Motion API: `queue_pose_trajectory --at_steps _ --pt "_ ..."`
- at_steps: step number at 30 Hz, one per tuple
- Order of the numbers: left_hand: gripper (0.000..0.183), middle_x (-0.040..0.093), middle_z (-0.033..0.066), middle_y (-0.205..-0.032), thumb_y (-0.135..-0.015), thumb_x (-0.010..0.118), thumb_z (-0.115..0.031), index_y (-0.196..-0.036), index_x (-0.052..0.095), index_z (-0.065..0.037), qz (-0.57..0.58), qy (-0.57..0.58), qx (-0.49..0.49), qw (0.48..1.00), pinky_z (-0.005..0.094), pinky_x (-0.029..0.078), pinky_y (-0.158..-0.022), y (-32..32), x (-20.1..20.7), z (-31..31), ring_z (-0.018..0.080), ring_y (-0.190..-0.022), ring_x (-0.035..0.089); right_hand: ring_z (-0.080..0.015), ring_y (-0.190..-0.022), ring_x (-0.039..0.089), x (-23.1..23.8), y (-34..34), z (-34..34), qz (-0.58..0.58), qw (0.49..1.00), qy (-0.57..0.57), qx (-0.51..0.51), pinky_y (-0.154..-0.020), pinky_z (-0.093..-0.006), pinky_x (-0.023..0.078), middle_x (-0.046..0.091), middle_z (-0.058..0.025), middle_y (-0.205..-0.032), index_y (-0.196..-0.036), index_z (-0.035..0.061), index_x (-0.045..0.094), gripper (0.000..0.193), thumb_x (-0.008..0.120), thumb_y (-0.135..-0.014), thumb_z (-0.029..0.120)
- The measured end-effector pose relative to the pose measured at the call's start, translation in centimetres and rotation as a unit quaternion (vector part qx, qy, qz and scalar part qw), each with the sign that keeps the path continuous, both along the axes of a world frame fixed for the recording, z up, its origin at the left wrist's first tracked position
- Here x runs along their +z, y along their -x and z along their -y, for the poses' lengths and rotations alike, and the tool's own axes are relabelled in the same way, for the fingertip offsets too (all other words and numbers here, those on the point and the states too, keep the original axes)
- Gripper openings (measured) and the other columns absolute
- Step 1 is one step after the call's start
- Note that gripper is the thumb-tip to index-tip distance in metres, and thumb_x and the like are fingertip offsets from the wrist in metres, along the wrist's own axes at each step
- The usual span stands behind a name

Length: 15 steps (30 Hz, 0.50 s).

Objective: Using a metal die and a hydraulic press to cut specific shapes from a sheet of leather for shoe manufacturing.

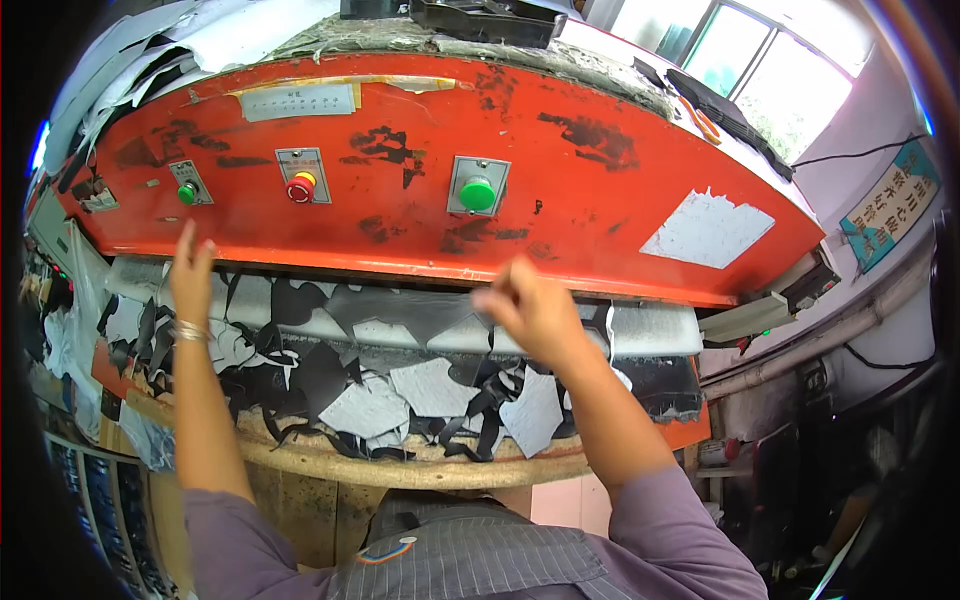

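My left hand (192,278) is raised in front of the red machine panel (420,215), its fingers stretched and apart. Its fingertips are just below the small green button (187,192), and I see no contact. My right hand (537,312) is lower right of the large green button (477,194), fingers curled in and thumb toward the left; nothing shows in it. Beneath the panel, a white pad (655,330) carries dark sheet material (400,312). Nearer me lie white cut pieces (435,387) and black offcut strips (488,400), in a loose heap.
A red stop button (300,188) with a yellow collar sits between the green ones. The wooden front edge (420,470) runs close to my apron (460,565). On top of the machine are a black tray (485,22), orange-handled scissors (700,120) and stacked sheets (215,40).
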<state>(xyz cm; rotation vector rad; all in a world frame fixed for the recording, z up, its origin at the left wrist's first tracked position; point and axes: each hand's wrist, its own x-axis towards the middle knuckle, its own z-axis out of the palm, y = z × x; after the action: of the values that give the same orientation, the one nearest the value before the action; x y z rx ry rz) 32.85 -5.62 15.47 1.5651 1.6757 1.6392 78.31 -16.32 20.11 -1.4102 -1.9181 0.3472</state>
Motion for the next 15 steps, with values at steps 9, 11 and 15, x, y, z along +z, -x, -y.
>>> queue_pose_trajectory --at_steps 9,11,15 --pt "0.037 0.066 0.0154 -0.108 -0.081 0.069 -0.022 -0.113 0.064 -0.003 -0.125 0.123 -0.402 0.898 0.0375 0.048 -0.09 -28.7 -7.1 17.5 0.0279 -0.102 0.061 -0.0328 -0.099 0.057 -11.0 -6.8 21.1 0.17 0.97 0.166 0.058 -0.082 -0.0412 0.047 0.061 -0.0148 -0.1 -0.098 0.0059 0.062 0.047 0.08 -0.067 0.036" --pt "0.052 0.064 0.0173 -0.109 -0.078 0.072 -0.027 -0.122 0.058 -0.004 -0.251 0.116 -0.394 0.877 0.0403 0.045 -0.092 -33.3 -7.5 18.8 0.0326 -0.104 0.058 -0.0305 -0.099 0.054 -11.4 -5.3 21.7 0.226 0.96 0.16 -0.038 -0.084 -0.0401 0.045 0.057 -0.0112 -0.098 -0.097 0.008 0.062 0.046 0.083 -0.06 0.027" --pt "0.063 0.064 0.0187 -0.108 -0.075 0.075 -0.03 -0.127 0.053 -0.003 -0.349 0.213 -0.336 0.848 0.0413 0.043 -0.091 -36.9 -7.6 19.8 0.0338 -0.102 0.056 -0.0299 -0.094 0.054 -12.1 -5.2 22.2 0.199 0.969 0.138 -0.051 -0.081 -0.0407 0.046 0.055 -0.0114 -0.093 -0.091 0.0067 0.061 0.046 0.084 -0.056 0.023"
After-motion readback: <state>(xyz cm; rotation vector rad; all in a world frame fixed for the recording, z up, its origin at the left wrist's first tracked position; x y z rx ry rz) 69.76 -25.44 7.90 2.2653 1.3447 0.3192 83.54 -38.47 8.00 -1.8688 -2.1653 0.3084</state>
